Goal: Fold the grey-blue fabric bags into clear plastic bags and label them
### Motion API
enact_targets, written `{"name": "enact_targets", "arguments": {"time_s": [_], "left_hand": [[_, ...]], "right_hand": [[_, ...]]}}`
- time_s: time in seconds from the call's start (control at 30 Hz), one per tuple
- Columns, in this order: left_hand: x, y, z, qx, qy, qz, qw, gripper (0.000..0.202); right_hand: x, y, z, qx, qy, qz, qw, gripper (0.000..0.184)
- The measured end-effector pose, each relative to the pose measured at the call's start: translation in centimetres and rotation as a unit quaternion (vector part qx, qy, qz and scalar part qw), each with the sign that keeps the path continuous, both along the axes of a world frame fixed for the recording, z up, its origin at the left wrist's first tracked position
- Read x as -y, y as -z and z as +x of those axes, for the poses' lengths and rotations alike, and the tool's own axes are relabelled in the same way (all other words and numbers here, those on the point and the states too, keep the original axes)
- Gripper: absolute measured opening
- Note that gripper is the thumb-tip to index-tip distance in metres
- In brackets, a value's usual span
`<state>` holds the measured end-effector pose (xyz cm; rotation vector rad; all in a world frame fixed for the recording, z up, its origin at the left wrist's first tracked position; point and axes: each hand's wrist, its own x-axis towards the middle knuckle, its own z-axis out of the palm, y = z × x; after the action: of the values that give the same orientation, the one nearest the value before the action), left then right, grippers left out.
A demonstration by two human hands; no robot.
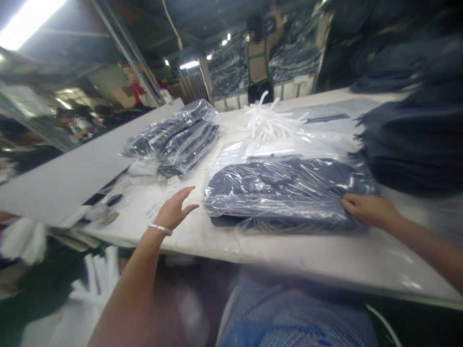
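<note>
A dark grey folded garment in a clear plastic bag [278, 193] lies flat on the white table, directly in front of me. At its right end my right hand [365, 209] has its fingers closed on the shiny plastic. My left hand [175, 209], with a bracelet at the wrist, hovers short of the bag's left end; thumb and fingers are apart and hold nothing. Small printed paper labels [154, 210] lie on the table beside the left hand.
Bagged dark garments [177, 137] are piled at the back left. White strips [267, 120] lie heaped behind the bag. A tall stack of dark fabric [415, 140] stands on the right. More white strips [99, 274] stick up below the table's front edge. Other people are farther back.
</note>
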<state>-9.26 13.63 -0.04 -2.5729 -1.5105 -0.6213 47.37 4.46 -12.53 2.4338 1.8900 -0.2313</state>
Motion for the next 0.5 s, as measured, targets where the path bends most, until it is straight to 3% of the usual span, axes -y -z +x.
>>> {"name": "enact_targets", "arguments": {"time_s": [0.03,0.1,0.13,0.2,0.27,0.37,0.43,0.5], "left_hand": [[1.6,-0.1,0.7,0.026,0.016,0.025,0.999,0.052],[5.3,0.4,3.2,0.094,0.013,0.087,0.992,0.041],[6.9,1.0,4.8,0.094,0.033,0.078,0.992,0.035],[9.1,3.1,7.8,0.035,0.083,0.031,0.995,0.045],[9.7,5.5,9.9,-0.015,0.104,0.009,0.994,0.051],[9.1,7.5,11.0,-0.059,0.115,0.022,0.991,0.023],[8.7,7.2,10.6,-0.083,0.142,0.058,0.985,0.018],[8.3,6.1,10.2,-0.093,0.172,0.108,0.975,0.014]], "right_hand": [[0.0,0.1,0.0,0.002,0.001,-0.008,1.0,0.035],[-0.1,0.2,0.1,0.007,0.002,-0.033,0.999,0.037],[-0.2,0.2,0.1,0.01,0.005,-0.035,0.999,0.037],[-0.3,0.0,0.1,0.014,0.007,-0.04,0.999,0.038],[-0.3,-0.2,0.1,0.019,0.004,-0.042,0.999,0.039],[-0.1,-0.5,-0.1,0.018,0.0,-0.035,0.999,0.04],[0.2,-0.6,-0.2,0.006,-0.004,-0.026,1.0,0.042],[0.5,-0.5,-0.3,-0.007,-0.005,-0.007,1.0,0.044]]}}
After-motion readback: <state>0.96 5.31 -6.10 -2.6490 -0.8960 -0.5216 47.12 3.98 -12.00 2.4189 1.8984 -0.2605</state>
